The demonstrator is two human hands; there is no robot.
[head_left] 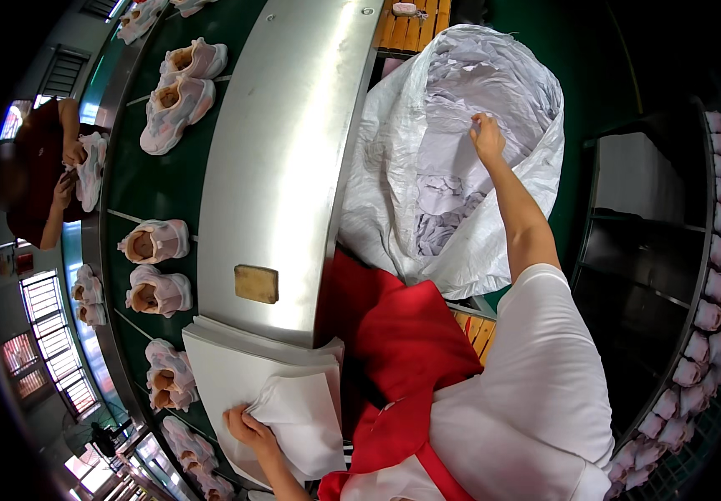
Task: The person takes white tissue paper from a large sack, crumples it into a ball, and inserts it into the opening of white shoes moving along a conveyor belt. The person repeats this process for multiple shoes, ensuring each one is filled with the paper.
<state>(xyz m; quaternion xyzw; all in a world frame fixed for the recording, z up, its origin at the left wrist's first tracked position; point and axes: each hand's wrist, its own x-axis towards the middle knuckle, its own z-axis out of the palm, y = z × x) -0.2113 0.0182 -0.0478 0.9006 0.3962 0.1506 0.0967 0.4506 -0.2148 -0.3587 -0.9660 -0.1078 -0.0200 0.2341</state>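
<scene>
At the lower left, my left hand is closed on the rumpled edge of a sheet of white paper. That sheet lies on top of a stack of white paper. My right arm reaches out to a large white woven sack. Over its mouth is my right hand, fingers loosely bent and a little apart, with nothing visible held. Crumpled white paper fills the sack just beneath that hand.
A metal ledge carrying a tan block runs beside a green conveyor with several pale pink sneakers. Across it, a co-worker's hands handle a shoe. A rack of pinkish wads stands far right.
</scene>
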